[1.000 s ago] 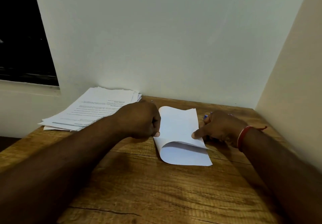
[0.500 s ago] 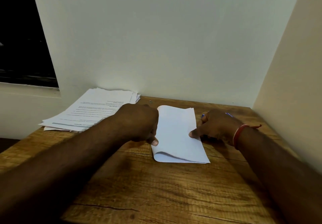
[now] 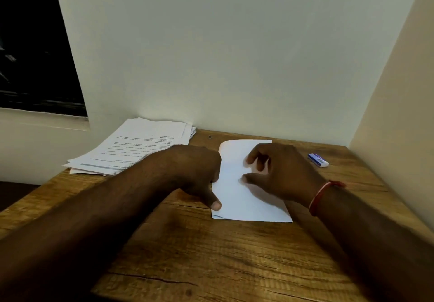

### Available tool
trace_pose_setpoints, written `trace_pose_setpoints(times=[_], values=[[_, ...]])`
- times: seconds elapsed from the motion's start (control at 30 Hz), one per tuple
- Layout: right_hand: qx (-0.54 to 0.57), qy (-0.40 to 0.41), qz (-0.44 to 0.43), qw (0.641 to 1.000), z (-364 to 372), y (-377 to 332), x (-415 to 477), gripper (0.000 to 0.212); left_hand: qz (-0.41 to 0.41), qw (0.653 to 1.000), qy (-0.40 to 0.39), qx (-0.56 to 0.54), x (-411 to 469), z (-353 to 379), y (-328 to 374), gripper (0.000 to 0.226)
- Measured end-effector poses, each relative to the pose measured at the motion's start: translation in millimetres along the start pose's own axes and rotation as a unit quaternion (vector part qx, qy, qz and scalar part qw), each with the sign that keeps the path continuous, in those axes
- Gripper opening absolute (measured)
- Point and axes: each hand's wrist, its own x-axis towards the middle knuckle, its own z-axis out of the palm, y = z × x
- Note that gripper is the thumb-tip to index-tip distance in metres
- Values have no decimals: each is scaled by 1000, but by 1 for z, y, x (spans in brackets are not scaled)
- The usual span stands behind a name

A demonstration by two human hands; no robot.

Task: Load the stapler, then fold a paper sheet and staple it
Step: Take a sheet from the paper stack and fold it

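Left hand (image 3: pixel 197 172), fingers curled into a fist and holding nothing, presses its thumb at the creased left edge of the folded paper sheet (image 3: pixel 234 200). Right hand (image 3: pixel 281 174), fingers bent and relaxed, rests its fingertips on the upper face and grips nothing. The sheet lies flat on the wooden table (image 3: pixel 211 254), between a stack of printed pages (image 3: pixel 141 146) and a small blue-and-white box (image 3: pixel 318 160). It looks light, limp and slippery on wood, likely to spring open unless pinned, and is best pinched near the open right edge. No stapler is in sight.
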Motion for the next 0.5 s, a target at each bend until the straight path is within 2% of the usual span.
trace_pose_setpoints(times=[0.1, 0.2, 0.5], values=[[20, -62, -90, 994, 17, -17, -6, 27, 6, 1000, -12, 2, 1, 1, 1, 82], [51, -108, -139, 983, 29, -24, -10, 26, 13, 1000, -23, 2, 4, 4, -1, 83], [70, -122, -145, 979, 36, -27, -12, 34, 21, 998, -58, -7, 6, 4, -4, 83]])
